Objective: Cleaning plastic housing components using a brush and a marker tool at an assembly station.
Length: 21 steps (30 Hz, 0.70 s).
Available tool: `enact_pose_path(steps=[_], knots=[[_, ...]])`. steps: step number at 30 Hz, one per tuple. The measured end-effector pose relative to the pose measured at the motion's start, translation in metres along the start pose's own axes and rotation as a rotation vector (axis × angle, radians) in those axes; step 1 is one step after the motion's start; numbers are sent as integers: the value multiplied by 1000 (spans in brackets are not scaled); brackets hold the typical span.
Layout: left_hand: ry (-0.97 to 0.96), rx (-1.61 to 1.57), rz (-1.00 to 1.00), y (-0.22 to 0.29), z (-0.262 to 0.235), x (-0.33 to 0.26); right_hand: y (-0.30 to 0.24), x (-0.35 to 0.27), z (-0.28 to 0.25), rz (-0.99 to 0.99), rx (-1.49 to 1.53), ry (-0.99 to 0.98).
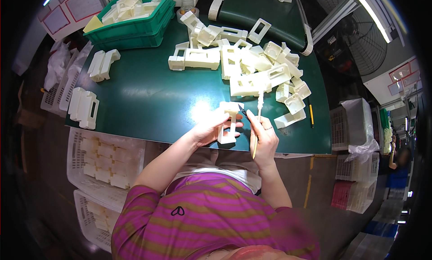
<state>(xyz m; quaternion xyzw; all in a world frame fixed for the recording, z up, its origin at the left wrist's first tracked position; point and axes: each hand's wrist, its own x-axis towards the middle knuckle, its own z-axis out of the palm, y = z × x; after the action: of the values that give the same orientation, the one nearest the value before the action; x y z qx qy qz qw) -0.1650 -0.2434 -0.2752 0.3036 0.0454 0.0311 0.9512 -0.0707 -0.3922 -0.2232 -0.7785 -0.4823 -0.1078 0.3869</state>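
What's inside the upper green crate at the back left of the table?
A loose heap of cream parts shows in the upper green crate. The heap and near wall hide its floor; the inside of the lower green crate is covered too.

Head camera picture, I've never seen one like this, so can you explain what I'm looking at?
No robot here, just a person's two bare hands. A fisheye camera on their head looks down, so straight edges bend. The left hand holds a pale plastic frame; the right hand holds a thin pale stick with a lumpy white end, and a small dark-tipped tool close to the frame. On the green table lies a heap of pale parts, with stacked green trays at far left.
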Motion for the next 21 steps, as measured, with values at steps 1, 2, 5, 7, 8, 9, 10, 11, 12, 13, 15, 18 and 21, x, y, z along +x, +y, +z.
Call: enact_pose_path(steps=[1,2,5,7,8,9,10,11,12,13,15,18,21], knots=[[0,1,-1,0,0,0,0,0,0,-1,-7,6],[-5,-5,-10,0,-1,-1,1,0,1,-2,-13,11],[-13,-8,-25,1,-1,-1,2,-1,0,17,-18,14],[-14,-5,-33,2,-1,-2,3,-1,-1,39,-70,20],[-69,48,-11,3,0,-2,5,-1,-3,60,-123,27],[-125,100,11,3,0,-3,13,0,-4,106,-167,1],[-128,104,13,4,0,-3,24,-2,-5,125,-146,11],[-107,104,-2,3,0,-3,30,-4,-6,143,-125,22],[-81,98,-19,0,2,-6,27,-8,-11,164,-98,14],[-80,95,-19,1,4,-4,26,-6,-12,164,-99,11],[-73,67,-3,7,7,3,25,1,-11,115,166,106],[-27,98,42,8,14,-2,21,-5,-13,244,520,109],[104,216,138,16,17,3,4,-3,-14,348,854,142]])
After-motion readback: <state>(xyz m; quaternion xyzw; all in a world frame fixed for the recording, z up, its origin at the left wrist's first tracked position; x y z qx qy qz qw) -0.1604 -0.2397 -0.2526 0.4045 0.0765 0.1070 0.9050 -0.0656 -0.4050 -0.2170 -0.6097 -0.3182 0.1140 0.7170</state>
